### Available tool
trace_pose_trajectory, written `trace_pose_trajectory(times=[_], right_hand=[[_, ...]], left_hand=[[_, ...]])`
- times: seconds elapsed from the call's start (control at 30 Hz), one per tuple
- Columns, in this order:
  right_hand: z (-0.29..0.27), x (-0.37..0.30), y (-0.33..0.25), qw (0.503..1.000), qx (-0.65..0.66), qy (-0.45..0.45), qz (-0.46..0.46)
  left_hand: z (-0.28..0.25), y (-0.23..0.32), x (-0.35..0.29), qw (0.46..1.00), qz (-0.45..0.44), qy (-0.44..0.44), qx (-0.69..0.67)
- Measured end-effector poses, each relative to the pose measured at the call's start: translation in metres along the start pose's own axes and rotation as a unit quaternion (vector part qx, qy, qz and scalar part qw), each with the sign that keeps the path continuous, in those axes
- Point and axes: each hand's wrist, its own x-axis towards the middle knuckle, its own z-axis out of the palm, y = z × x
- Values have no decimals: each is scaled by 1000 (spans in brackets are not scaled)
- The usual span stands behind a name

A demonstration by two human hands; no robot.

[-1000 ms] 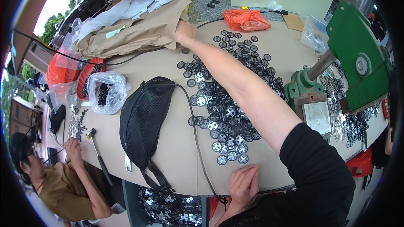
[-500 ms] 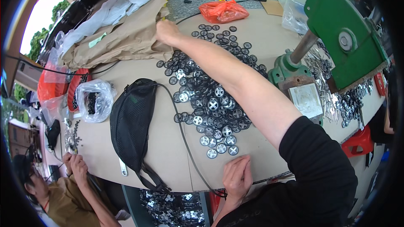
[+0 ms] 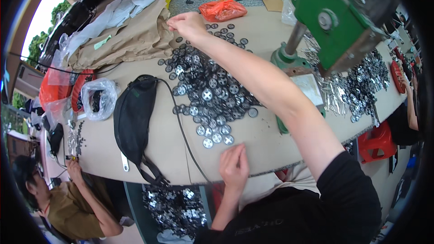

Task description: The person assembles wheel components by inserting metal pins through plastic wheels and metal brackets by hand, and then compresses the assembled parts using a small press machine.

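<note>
My right arm stretches across a large pile of round black discs with silver crosses (image 3: 217, 92). At its end my right hand (image 3: 186, 23) hangs by the crumpled brown paper (image 3: 129, 40), its fingers bunched; anything between them is too small to make out. Close to the table's front edge is my left hand (image 3: 234, 165), fingertips drawn together, just below the nearest discs (image 3: 208, 143). What it may hold is hidden.
Right of the pile stands a green press (image 3: 325, 22), with metal pins beside it. A black waist bag (image 3: 135, 119) and cable lie to the left. An orange plastic bag (image 3: 223, 10) sits behind. A co-worker (image 3: 74, 201) is at lower left; a bin of parts (image 3: 174, 208) stands below the edge.
My right hand has drawn off the brown paper's edge, slightly to the right. My left hand stays near the front discs. The whole view has shifted, and the co-worker's hands have moved.
</note>
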Motion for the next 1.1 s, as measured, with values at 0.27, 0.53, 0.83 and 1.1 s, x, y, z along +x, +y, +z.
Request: trace_pose_trajectory(times=[0.27, 0.53, 0.83, 1.1], right_hand=[[-137, -221, -80, 952, 238, -113, 154], [-303, -396, -28, 987, -34, 82, 135], [-358, -414, -7, 962, -153, 224, 41], [-399, -354, 8, 905, -405, 126, -21]], left_hand=[[-3, -5, 0, 999, 34, 32, 19], [-17, 4, 16, 954, 68, 108, 272], [-37, -59, 28, 979, -93, 60, 169], [16, 21, -1, 907, -263, -35, -328]])
